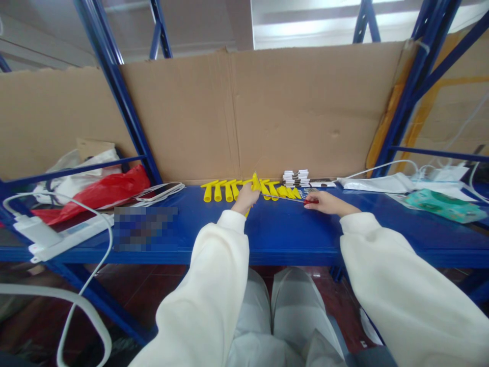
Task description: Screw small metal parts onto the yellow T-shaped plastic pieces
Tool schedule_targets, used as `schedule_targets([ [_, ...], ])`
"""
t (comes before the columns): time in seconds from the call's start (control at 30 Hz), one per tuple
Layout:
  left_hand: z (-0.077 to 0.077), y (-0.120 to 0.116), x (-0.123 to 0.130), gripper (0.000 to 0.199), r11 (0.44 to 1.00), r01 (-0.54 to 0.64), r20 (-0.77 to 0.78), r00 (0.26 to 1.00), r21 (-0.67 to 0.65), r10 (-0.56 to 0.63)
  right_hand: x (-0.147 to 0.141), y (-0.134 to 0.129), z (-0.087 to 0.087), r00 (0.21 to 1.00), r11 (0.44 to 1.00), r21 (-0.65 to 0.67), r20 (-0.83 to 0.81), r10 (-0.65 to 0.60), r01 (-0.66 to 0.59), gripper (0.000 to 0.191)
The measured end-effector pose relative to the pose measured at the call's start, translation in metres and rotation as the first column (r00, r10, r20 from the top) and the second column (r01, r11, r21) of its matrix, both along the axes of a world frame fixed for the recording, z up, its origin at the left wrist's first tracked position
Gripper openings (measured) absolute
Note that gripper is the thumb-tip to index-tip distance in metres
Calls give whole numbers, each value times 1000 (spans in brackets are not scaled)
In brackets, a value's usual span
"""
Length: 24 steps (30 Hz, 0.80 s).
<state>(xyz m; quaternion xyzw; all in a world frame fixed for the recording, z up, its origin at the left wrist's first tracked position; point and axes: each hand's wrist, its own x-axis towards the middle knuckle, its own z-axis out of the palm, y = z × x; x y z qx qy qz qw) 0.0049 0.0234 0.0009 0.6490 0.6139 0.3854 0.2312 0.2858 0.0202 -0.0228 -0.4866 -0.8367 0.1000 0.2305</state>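
Observation:
My left hand (245, 199) is closed round a yellow plastic piece (255, 180) that sticks up above its fingers. In my right hand (323, 202) is the red handle of a screwdriver (284, 198), whose thin metal shaft points left and reaches the piece in the left hand. Several yellow T-shaped pieces (217, 192) stand in a row just left of my hands. More yellow parts (288, 192) lie between the two hands, behind the shaft. Whether the screwdriver's tip touches the piece cannot be made out.
Small white stacked packs (296, 178) stand by the cardboard wall (305, 112). On the blue table (290, 229), a phone with a cable (160, 191), red bag (103, 191) and power strip (76, 234) lie left; white packets (376, 182) and a green pack (445, 205) lie right.

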Motion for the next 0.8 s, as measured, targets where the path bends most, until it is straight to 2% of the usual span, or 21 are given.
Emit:
schedule_targets([
  [0.1,3,-2,-3,54,981,16,-94,996,194,3,3,1,-1,1000,999,-19,0,-26,26,27],
  [0.17,3,-5,-4,62,958,94,-209,977,270,-37,6,2,-1,999,998,-43,14,-52,52,24],
  [0.23,1,-9,-2,64,937,211,-357,928,279,-102,9,3,-1,998,995,-68,21,-67,68,22],
  [0.3,-1,-12,2,61,922,308,-508,848,237,-153,13,4,0,997,994,-86,20,-73,74,20],
  [0.4,-6,-15,9,53,919,363,-656,733,155,-179,17,6,1,995,991,-91,25,-99,100,19],
  [0.53,-11,-16,15,49,916,380,-703,686,131,-185,18,9,2,984,983,-34,17,-179,179,23],
  [0.63,-12,-16,15,49,916,377,-708,683,134,-178,13,12,1,975,975,5,7,-223,223,24],
  [0.8,-12,-15,14,51,914,379,-699,692,143,-178,1,23,0,959,960,-4,47,-279,279,21],
])
